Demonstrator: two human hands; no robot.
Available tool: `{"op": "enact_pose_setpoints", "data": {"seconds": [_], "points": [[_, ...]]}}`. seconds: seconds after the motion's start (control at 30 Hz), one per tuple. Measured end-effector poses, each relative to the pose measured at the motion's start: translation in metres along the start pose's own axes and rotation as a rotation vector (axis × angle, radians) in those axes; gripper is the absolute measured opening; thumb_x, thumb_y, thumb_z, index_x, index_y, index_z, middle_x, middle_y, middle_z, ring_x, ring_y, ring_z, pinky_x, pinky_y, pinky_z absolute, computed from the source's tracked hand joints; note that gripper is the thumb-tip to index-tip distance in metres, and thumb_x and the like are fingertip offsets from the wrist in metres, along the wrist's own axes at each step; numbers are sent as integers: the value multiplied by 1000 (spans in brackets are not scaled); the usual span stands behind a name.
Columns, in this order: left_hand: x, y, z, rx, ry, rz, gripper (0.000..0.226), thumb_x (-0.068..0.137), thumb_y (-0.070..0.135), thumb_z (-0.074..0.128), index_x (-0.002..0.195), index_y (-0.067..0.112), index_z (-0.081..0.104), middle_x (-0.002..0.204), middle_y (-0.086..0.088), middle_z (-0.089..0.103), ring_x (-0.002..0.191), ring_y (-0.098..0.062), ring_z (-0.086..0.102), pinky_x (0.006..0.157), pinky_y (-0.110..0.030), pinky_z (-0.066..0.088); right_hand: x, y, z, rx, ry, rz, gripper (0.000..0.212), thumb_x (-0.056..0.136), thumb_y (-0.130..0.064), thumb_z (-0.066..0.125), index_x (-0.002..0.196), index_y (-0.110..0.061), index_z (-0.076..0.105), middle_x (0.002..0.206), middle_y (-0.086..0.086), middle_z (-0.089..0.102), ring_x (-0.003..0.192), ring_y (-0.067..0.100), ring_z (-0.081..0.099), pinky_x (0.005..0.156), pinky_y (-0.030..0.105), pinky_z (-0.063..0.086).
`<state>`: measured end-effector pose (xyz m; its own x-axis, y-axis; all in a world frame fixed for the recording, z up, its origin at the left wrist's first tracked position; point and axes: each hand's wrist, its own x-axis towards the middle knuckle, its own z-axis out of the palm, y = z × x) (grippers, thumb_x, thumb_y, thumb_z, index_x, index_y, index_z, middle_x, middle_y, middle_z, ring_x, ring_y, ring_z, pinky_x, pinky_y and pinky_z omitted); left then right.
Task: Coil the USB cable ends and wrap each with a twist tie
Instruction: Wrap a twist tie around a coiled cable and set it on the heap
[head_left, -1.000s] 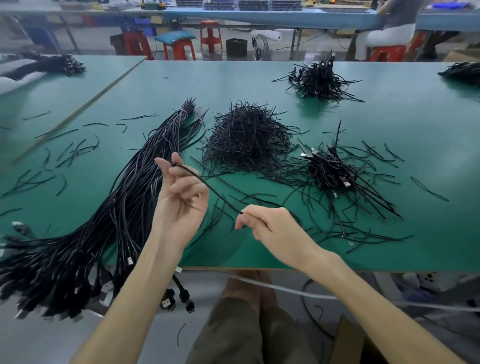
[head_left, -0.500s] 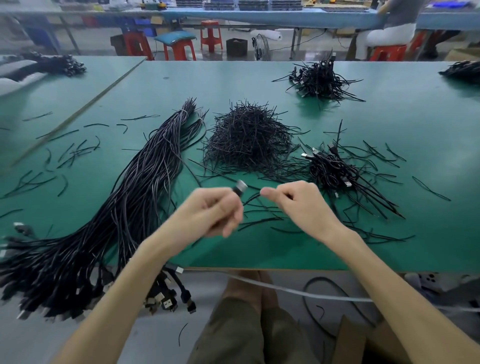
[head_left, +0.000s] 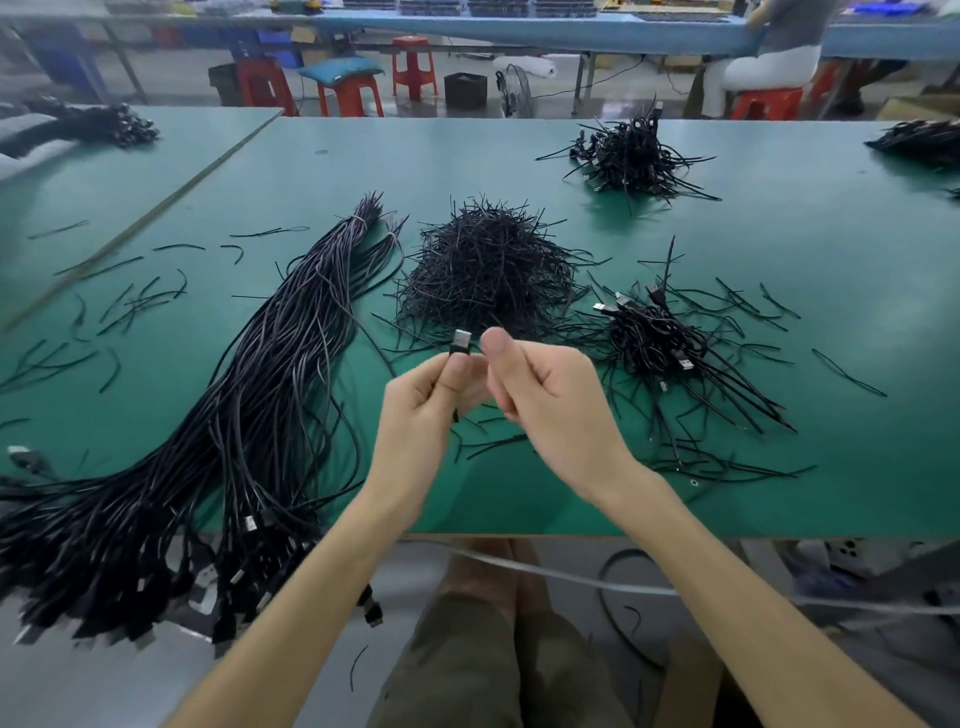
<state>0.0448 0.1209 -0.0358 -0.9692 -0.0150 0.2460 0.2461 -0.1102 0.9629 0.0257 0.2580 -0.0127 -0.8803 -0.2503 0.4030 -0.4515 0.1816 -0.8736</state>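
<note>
USB cable (head_left: 460, 344): light, limp, slick jacket; best held just under the stiff plug. On green table (head_left: 519, 156): cable bundle (head_left: 249, 415) left, tie pile (head_left: 488, 270) centre. Grip: left hand (head_left: 431, 400) pinches the cable above the near edge, plug up; right hand (head_left: 540, 395) curled close beside, contents unseen. Since earlier: hands closer, plug more upright

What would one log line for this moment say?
left hand: grips USB plug | right hand: curled beside plug, contents hidden | twist-tie pile: behind hands
</note>
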Motion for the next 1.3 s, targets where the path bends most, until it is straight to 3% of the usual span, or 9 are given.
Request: {"op": "enact_pose_setpoints", "data": {"seconds": [0.13,0.37,0.5,0.6,0.73,0.93,1.03,1.13,1.3], "points": [[4,11,3,-391,-27,-219,41,108,24,42,118,-9,64,126,-20,70,121,-28,66,96,-37,58,-8,5,15,14,-17,14,55,107,-40,45,56,-21,46,50,-1,45,50,13,39,55,27,33],[9,26,5,-832,42,-402,43,111,31,31,122,1,61,129,-13,70,118,-22,69,95,-30,58,-23,14,27,58,-37,47,56,105,-45,44,55,-20,48,48,-11,45,47,8,39,56,20,31],[10,30,1,-937,107,-424,47,110,28,39,91,6,76,111,-5,77,100,-17,75,89,-28,60,-26,19,28,12,-102,56,56,106,-44,46,54,-22,49,47,-9,45,46,7,38,54,17,32],[14,36,-13,-1021,139,-372,34,110,23,39,87,14,61,78,9,65,56,-5,60,58,-19,54,-26,28,21,-104,-151,71,62,104,-55,41,54,-19,48,48,-3,45,47,8,40,54,22,34],[2,38,-35,-443,-17,-192,39,108,37,44,74,21,55,60,9,30,47,-9,21,46,-21,20,-13,42,-5,-562,-271,39,64,99,-67,24,59,-18,35,50,-5,37,50,16,38,56,31,28],[-25,9,-33,699,-442,-8,44,105,54,40,70,32,56,61,2,57,56,-18,54,60,-37,47,15,44,-14,-642,-179,-14,64,104,-55,34,53,-18,26,45,-4,31,49,22,33,58,35,28],[-19,-2,-31,687,-279,-41,38,109,32,44,80,19,64,69,3,72,62,-19,69,72,-42,56,18,35,-3,-478,-44,7,65,107,-45,43,52,-16,23,44,-2,26,45,17,26,54,35,25],[-9,-7,-25,494,-73,12,31,107,5,48,92,20,72,89,16,78,88,-3,74,83,-22,57,17,22,14,-186,61,101,62,107,-40,46,53,-19,23,49,-4,23,49,12,22,53,34,22],[-9,-5,-4,116,88,6,26,106,15,51,105,19,76,103,-3,79,103,-22,75,92,-29,57,18,8,24,194,207,198,61,107,-37,46,53,-16,26,50,-7,23,51,14,20,52,29,19]]}}
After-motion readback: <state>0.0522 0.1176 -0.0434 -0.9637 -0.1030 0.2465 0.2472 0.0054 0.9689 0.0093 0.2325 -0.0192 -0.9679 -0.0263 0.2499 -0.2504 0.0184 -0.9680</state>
